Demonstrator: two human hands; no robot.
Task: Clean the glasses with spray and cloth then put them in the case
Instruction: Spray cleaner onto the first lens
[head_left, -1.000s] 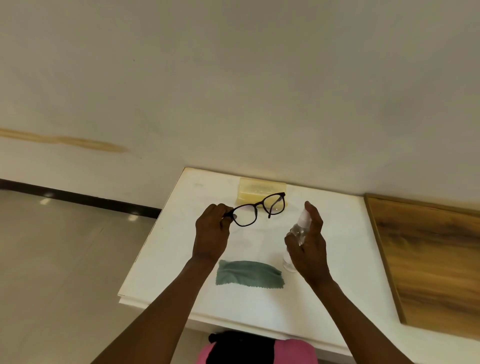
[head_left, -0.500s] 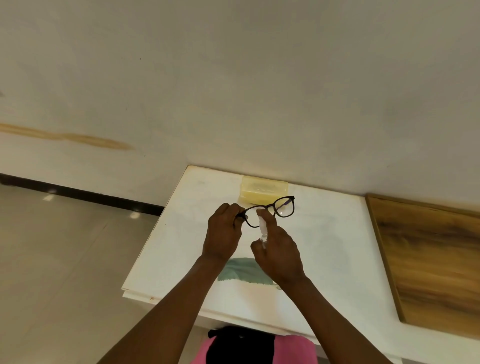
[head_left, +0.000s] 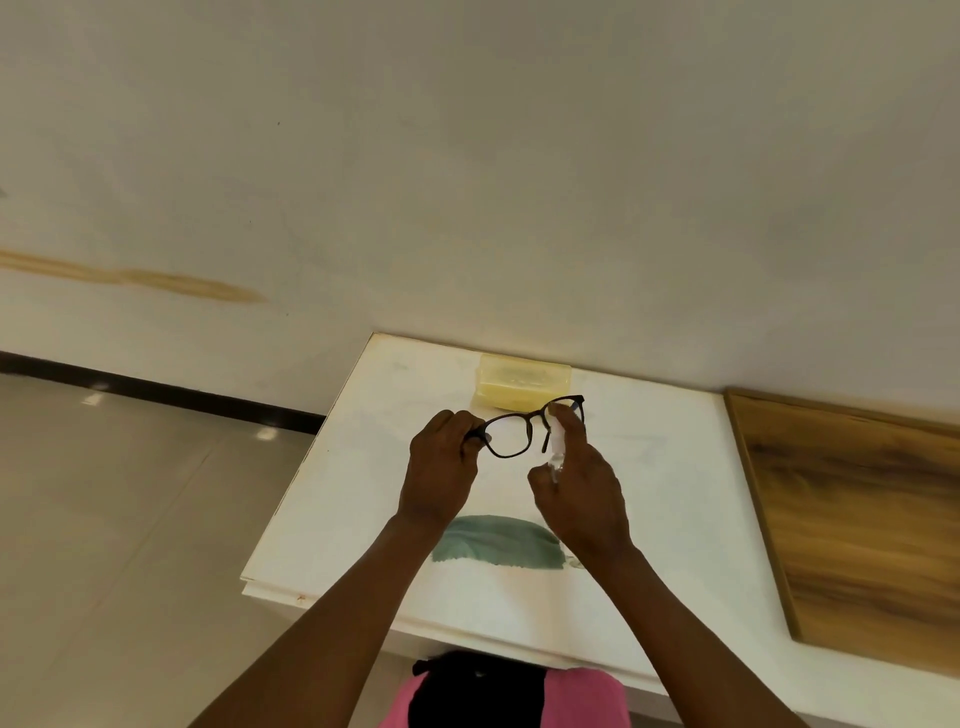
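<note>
A green cloth lies flat on the white counter, nearest the person. Above it, the left hand pinches the black glasses by one end, while the right hand grips a clear spray bottle against the lens. Beyond, the yellow case sits at the wall.

Above a white table set against the wall, the left hand pinches the end of a pair of dark-framed glasses and holds them up, while the right hand grips a small clear spray bottle just beside the far lens, forefinger laid over its top. A green cloth lies flat on the table below the wrists, and a pale yellow case sits at the far edge by the wall. A wooden board lies to the right
</note>
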